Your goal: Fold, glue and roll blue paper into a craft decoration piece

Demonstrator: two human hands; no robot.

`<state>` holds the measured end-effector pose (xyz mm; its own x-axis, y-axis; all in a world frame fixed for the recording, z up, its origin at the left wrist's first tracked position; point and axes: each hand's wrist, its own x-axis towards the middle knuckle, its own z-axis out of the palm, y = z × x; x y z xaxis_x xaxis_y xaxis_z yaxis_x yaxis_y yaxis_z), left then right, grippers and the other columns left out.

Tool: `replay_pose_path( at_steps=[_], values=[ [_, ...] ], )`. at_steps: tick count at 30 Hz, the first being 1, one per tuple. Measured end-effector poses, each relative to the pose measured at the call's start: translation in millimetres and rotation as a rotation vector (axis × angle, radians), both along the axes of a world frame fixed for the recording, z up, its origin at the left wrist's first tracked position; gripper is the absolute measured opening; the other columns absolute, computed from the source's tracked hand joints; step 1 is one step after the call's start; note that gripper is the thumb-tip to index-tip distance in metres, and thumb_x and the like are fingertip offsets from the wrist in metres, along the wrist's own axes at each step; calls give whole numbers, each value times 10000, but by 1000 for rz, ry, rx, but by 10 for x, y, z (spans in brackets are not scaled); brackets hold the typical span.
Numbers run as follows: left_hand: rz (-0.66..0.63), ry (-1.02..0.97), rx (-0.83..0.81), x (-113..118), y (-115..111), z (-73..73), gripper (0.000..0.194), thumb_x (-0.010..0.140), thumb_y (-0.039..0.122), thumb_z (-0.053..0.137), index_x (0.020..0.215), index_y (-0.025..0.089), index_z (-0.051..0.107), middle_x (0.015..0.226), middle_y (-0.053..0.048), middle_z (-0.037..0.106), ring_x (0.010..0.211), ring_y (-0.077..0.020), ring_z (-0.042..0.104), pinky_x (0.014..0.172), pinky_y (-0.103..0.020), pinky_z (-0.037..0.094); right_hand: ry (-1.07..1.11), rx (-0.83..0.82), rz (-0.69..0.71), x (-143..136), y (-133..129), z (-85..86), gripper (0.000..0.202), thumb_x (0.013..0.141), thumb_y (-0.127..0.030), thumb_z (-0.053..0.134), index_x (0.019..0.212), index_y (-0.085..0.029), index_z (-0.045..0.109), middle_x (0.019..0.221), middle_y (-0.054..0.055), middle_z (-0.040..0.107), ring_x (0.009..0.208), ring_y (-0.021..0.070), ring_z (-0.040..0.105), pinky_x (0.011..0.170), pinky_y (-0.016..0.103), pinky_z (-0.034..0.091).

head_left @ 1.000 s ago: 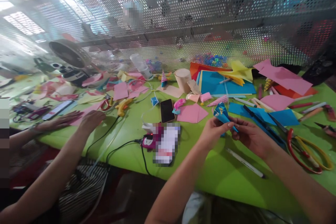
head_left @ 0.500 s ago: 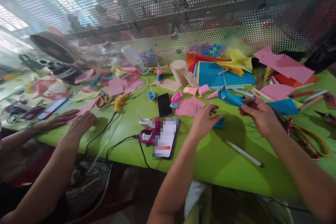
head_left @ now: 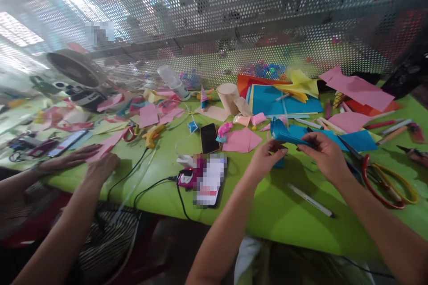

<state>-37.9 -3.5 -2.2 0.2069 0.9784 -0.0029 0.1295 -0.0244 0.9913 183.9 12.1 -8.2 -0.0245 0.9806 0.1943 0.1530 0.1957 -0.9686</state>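
A rolled piece of blue paper (head_left: pixel 286 132) with a crumpled, flared left end is held above the green table. My right hand (head_left: pixel 323 156) pinches its right end between thumb and fingers. Bent around its left part from below, the fingers of my left hand (head_left: pixel 265 160) grip it too. Under my left hand lies a small blue scrap (head_left: pixel 279 162). A white pen (head_left: pixel 310 199) rests on the table below my hands. Scissors with red and yellow handles (head_left: pixel 384 182) lie right of my right hand.
A co-worker's hands (head_left: pixel 103 167) rest on pink paper at left, near a yellow glue gun (head_left: pixel 154 136). Two phones, a lit one (head_left: pixel 212 182) and a dark one (head_left: pixel 209 138), lie left of me. Blue sheets (head_left: pixel 267 100) and a cardboard roll (head_left: pixel 228 98) stand behind.
My left hand has come up to the blue paper and taken hold of its left part. My right hand has shifted slightly down and left with the paper.
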Motion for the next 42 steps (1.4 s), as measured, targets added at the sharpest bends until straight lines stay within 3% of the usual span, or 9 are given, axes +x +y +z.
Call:
replay_pose_path(
  at_steps=[6,12,15,21,24,33,42],
  values=[
    [-46,743,163,-180,-5,168,306,911,249,820,1205,168,800,1233,-137,790,1196,-343,696,1066,-458,510,-162,42,-157,146,128,-142,285,834,-497,831,969,-275,713,924,42,760,831,270,716,792,448,573],
    [-73,917,142,-130,-22,139,113,931,188,758,1043,193,769,1179,-115,772,1161,-324,690,986,-423,523,-368,72,-168,193,161,-227,202,884,-442,770,992,-274,734,993,72,810,906,320,758,838,494,583],
    [-35,796,135,-122,-16,105,98,926,124,710,974,209,714,1086,-81,775,1103,-288,689,952,-396,508,-436,73,-168,198,159,-231,196,892,-435,753,1006,-276,745,1010,79,825,920,330,766,831,490,581],
    [35,195,46,-95,38,30,115,931,110,681,947,197,607,935,-22,702,851,-163,642,774,-284,466,-491,45,-163,196,179,-214,178,879,-409,738,998,-278,756,1017,78,837,915,330,776,827,479,580],
    [50,0,16,-80,60,6,132,904,99,694,916,186,594,870,0,651,809,-137,613,748,-263,453,-443,68,-151,184,174,-205,162,880,-418,749,972,-285,760,994,75,831,896,328,768,818,485,588],
    [76,-138,-46,-106,57,27,192,849,235,811,926,171,647,836,6,647,793,-129,615,754,-265,464,-357,69,-129,162,158,-205,231,888,-498,783,965,-280,776,957,64,831,860,309,763,814,488,591],
    [93,-255,-121,-101,80,-11,253,819,239,854,1004,153,706,877,-12,709,817,-128,646,783,-267,494,-346,75,-134,168,170,-219,189,856,-485,820,923,-312,786,912,56,840,808,320,742,762,507,594]
  ],
)
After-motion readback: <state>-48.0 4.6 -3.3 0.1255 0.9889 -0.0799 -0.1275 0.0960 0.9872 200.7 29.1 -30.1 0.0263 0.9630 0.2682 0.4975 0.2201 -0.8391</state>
